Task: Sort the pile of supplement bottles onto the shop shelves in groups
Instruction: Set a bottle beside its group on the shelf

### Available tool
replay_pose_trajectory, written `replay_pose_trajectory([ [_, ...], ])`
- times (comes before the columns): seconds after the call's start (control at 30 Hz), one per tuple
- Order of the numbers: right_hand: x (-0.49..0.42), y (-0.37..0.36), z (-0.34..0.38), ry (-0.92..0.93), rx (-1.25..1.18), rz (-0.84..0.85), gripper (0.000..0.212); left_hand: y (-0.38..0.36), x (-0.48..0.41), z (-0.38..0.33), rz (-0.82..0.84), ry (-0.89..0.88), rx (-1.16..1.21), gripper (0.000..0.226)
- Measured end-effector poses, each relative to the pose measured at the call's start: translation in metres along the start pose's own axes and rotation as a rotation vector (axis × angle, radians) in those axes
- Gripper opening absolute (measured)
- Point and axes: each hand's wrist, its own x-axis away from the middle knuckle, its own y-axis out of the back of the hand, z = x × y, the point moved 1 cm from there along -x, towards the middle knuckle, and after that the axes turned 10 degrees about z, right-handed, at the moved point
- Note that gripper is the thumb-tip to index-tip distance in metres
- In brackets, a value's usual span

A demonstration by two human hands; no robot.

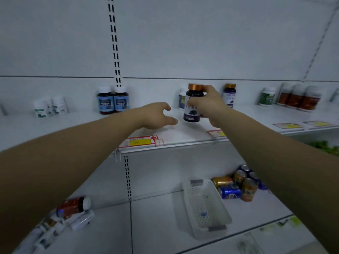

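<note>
- On the lower shelf (156,226), far left, a pile of supplement bottles (69,213) lies on its side.
- On the upper shelf (183,132), two blue-label bottles (113,100) stand side by side.
- The left hand (156,116) hovers over that shelf, fingers loosely spread, holding nothing.
- The right hand (211,105) grips a copper-capped purple-label bottle (193,105), slightly tilted, at the upper shelf.
- A matching bottle (229,94) stands just right of it.
- Below, a white basket (207,208) lies beside drink cans (238,184).

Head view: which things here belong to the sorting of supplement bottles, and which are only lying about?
Belong: purple-label bottle held by the right hand; its twin on the upper shelf; blue-label pair; pile of bottles on the lower shelf.
Lying about: drink cans; white basket; price tags.
</note>
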Motion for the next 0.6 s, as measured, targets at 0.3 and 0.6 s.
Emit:
replay_pose_trajectory([
  [0.3, -0.020, 0.163, -0.069, -0.082, 0.105, -0.053, 0.046, -0.066, -0.080, -0.144, 0.141, -0.026, -0.063, 0.067],
  [0.6, -0.068, 0.254, -0.116, 0.006, 0.204, 0.123, 0.052, -0.102, -0.163, -0.214, 0.192, 0.219, -0.196, 0.075],
])
